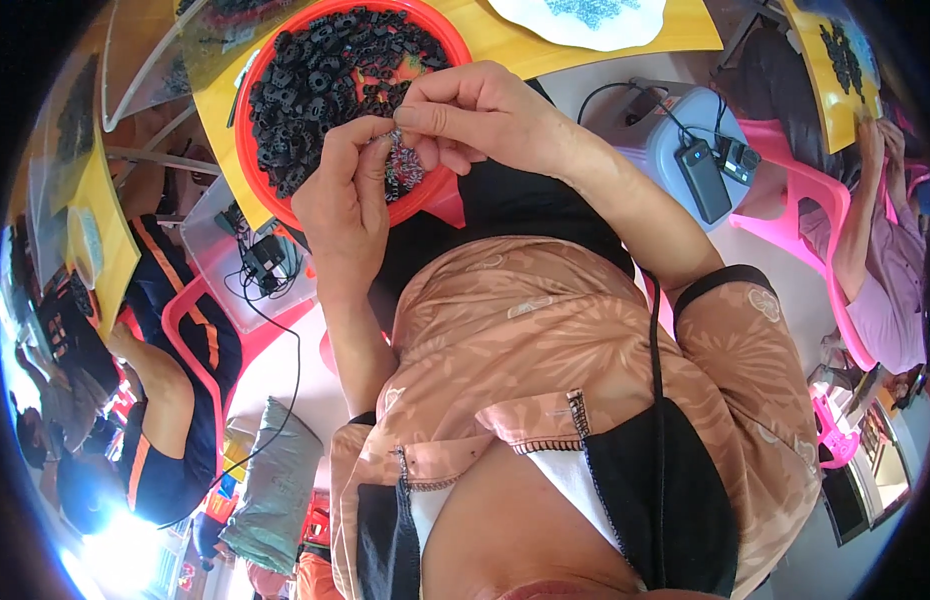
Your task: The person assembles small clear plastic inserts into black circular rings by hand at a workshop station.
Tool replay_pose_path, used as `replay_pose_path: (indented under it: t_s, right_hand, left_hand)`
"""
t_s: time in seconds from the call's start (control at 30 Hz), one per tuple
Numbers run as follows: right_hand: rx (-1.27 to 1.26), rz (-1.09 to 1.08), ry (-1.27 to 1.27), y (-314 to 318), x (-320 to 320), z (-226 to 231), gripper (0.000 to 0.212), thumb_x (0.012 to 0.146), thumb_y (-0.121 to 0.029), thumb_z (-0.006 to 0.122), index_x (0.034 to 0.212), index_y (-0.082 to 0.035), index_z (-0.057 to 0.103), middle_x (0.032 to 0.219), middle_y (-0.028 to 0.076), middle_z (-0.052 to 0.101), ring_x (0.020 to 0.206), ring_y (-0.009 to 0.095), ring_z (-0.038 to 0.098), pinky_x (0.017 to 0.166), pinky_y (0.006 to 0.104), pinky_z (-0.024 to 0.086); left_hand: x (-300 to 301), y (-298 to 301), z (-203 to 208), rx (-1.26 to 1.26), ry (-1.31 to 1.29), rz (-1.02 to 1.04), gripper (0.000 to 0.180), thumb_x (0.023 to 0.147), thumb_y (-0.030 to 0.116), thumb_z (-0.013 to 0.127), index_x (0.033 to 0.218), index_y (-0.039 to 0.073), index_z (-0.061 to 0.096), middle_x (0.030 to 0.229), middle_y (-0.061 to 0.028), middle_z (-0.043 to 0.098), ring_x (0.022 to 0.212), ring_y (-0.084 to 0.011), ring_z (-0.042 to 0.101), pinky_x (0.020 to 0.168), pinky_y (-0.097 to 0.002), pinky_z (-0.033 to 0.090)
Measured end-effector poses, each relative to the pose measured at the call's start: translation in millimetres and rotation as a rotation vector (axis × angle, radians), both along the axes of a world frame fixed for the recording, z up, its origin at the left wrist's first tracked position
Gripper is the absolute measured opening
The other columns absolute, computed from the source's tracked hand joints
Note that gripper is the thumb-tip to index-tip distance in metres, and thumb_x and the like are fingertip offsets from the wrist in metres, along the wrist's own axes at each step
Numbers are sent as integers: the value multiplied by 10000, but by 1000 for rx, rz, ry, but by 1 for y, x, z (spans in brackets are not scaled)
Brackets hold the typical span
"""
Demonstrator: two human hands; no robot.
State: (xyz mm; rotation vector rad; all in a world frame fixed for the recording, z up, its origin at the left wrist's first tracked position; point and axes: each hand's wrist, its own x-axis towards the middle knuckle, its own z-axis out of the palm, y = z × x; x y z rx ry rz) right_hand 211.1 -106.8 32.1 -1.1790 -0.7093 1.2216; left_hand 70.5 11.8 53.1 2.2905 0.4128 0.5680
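My left hand (347, 195) and my right hand (495, 118) meet over the near right part of a round red basin (453, 28). Thumb and forefinger are pinched on each hand, and the fingertips touch or nearly touch. What they pinch is too small to make out. Just below the fingertips shows a glittery, multicoloured speckled patch (405, 170); I cannot tell whether it is held or lies behind my fingers. A heap of small black plastic toothed pieces (320, 85) fills most of the basin.
The basin stands at the edge of a yellow table (690, 28). A white scalloped tray (625, 35) with small pale blue bits lies at its far side. Cabled black devices (700, 180) rest on a pale stool at right. People sit on pink chairs (800, 190) at both sides.
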Motion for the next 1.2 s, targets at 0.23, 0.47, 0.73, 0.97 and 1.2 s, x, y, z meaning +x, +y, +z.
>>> replay_pose_path:
  t_s: [0.23, 0.47, 0.73, 0.97, 1.2]
  right_hand:
    - [124, -223, -200, 3, -4, -7, 178, 953, -175, 561, 928, -10, 622, 714, 7, 601, 591, 47, 532, 533, 191, 429]
    - [156, -576, -888, 4, -2, -9, 149, 820, -94, 672, 948, -27, 638, 774, 116, 629, 686, 251, 639, 606, 314, 503]
    - [208, -613, -942, 4, 3, -14, 140, 800, -93, 688, 917, -31, 638, 799, 122, 627, 693, 279, 627, 596, 338, 496]
    - [208, -618, -957, 3, 4, -12, 131, 797, -92, 688, 900, -27, 639, 794, 130, 630, 697, 291, 625, 597, 342, 495]
    - [167, -587, -927, 2, 3, -9, 135, 804, -98, 683, 905, -19, 642, 760, 128, 639, 662, 260, 638, 585, 324, 497]
  left_hand:
    - [-1, 4, -9, -281, 73, 189, 123, 946, 140, 559, 928, 21, 585, 692, -68, 573, 601, -111, 518, 556, -246, 420]
    - [10, 0, 6, -68, 159, 302, 134, 915, 152, 605, 957, 25, 609, 586, -57, 527, 532, -92, 465, 523, -257, 398]
    - [5, -20, -9, 159, 404, 139, 129, 838, 241, 658, 872, 116, 655, 726, -114, 657, 644, -295, 645, 556, -390, 471]
    - [11, -28, -15, 331, 475, 194, 201, 830, 311, 657, 886, 119, 685, 673, -124, 650, 656, -316, 652, 572, -419, 486]
    - [3, -20, -17, 187, 384, 214, 150, 800, 218, 675, 860, 83, 648, 599, -78, 611, 534, -257, 617, 512, -383, 461]
